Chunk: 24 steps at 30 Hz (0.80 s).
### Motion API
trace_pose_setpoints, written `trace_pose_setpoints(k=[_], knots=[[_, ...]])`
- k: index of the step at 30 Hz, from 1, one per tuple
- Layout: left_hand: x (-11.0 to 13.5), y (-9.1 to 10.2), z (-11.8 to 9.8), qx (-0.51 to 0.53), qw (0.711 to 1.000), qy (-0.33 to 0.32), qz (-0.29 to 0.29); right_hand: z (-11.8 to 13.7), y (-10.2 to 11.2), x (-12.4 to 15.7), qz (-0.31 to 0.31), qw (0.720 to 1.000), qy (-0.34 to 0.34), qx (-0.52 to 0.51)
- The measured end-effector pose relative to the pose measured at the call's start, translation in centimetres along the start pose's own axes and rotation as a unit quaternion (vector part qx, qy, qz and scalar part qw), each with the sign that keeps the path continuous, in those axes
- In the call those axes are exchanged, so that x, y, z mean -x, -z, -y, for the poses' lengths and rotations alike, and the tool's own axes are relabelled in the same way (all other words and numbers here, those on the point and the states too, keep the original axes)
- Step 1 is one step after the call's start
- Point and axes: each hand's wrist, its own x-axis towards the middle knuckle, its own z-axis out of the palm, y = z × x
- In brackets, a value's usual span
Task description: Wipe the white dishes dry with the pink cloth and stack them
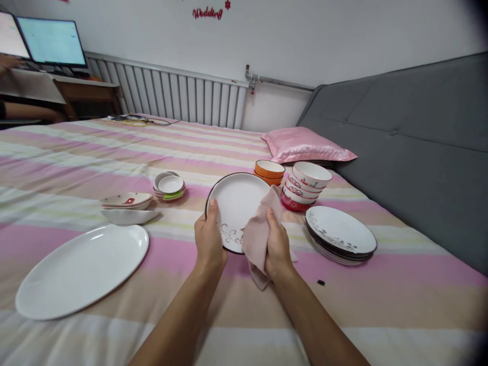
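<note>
My left hand (208, 239) grips the near left rim of a white plate (235, 201) with a dark edge and a grey scroll pattern, holding it tilted up over the striped bed. A pink cloth (259, 229) lies against the plate's right side, and my right hand (277, 247) is closed on it. Both thumbs rest on top.
A stack of matching plates (340, 233) lies to the right, with stacked red-patterned bowls (306, 187) and orange bowls (269, 171) behind. A large oval platter (82, 269), small dishes (127, 202) and saucers (170, 186) sit left. A pink pillow (305, 145) and grey headboard (415, 147) stand at the right.
</note>
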Motion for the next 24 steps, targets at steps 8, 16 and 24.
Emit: trace_pose_setpoints(k=[8,16,24], knots=[[1.6,-0.8,1.2,0.026,0.996,-0.065,-0.046,-0.6,-0.6,1.1,-0.019,0.999,-0.023,-0.020],[3.0,-0.9,1.7,-0.052,0.986,-0.125,-0.098,-1.4,-0.9,2.4,-0.011,0.997,-0.061,-0.037],[3.5,-0.8,1.8,-0.050,0.988,-0.145,0.015,-0.3,-0.4,1.4,0.025,0.998,0.002,-0.049]])
